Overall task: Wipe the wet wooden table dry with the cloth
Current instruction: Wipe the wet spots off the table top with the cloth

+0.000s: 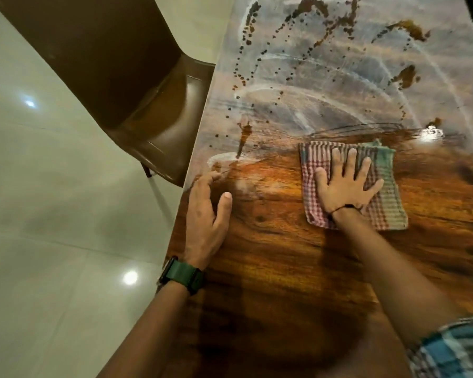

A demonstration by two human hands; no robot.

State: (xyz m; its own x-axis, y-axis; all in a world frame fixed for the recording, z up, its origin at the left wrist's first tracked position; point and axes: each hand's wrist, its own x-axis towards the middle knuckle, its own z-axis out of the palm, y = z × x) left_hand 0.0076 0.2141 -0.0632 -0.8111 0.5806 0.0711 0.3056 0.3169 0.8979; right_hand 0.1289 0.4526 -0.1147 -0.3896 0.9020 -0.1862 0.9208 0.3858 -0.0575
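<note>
Nearest, two forearms reach over a wooden surface (pixel 271 268). The left hand (pixel 206 214) rests flat at the surface's left edge, fingers relaxed, holding nothing. Further out, the right hand (pixel 346 184) presses spread, straight fingers on a checked cloth (pixel 350 186). Beyond it lie droplets and streaks. A soaked cloth could likely just smear water around.

Checked cloth (pixel 352 184) flat on wet table (pixel 284 268)

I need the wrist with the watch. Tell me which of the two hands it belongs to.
The left hand, resting flat near the table edge, wears the green watch. The right hand, pressing the checked cloth, has only a thin dark cord.
</note>
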